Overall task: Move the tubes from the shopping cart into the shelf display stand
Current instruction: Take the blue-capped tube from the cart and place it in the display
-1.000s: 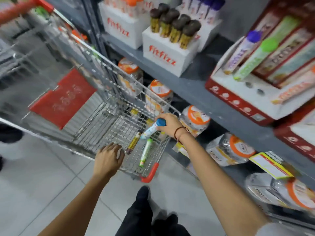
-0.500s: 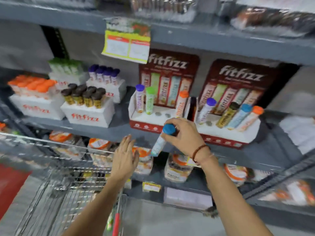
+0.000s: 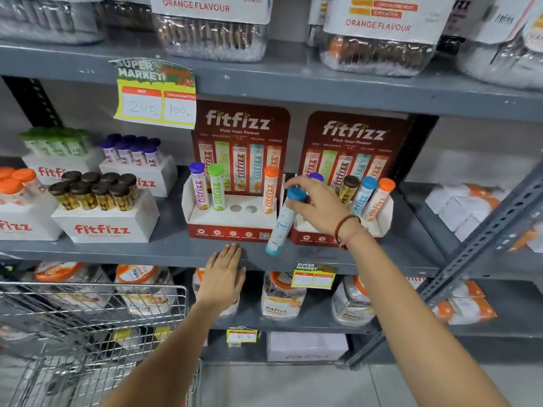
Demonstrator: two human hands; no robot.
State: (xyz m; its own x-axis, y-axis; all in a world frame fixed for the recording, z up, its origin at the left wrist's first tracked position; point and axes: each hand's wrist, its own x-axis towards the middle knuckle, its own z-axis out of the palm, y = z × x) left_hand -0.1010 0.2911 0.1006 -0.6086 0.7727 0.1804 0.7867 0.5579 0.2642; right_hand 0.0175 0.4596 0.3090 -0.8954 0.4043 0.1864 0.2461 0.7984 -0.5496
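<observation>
Tubes are coming out of the shopping cart [image 3: 97,333] one at a time, and the blue-capped tube [image 3: 283,220] is now hanging in the air in front of the shelf, between the two red display stands, where a second ago it was only just being lifted from the cart's basket. The right hand [image 3: 318,208] is grasping it near the cap, fingers [image 3: 296,183] clenched around the top, with the body tilting down and to the left so its lower end is hovering near the shelf edge [image 3: 176,251]. The carry is therefore nearly over, and what is left looks like uprighting the tube and seating it in a hole.

The left hand [image 3: 223,274] is lying flat with its fingers released, fingertips resting at the shelf edge and holding nothing; half a second ago it was lower, just over the cart.

The left display stand [image 3: 232,221] is showing two empty holes [image 3: 243,208] between its green-capped tube [image 3: 216,188] and orange-capped tube [image 3: 269,190], which is likely where this one is going. The right display stand [image 3: 379,221] is looking full, though the hand is hiding part of it. The orange-capped tube is standing just beside the nearer hole and between it and the hand, so the tube probably has to come in from above to avoid knocking it.
</observation>
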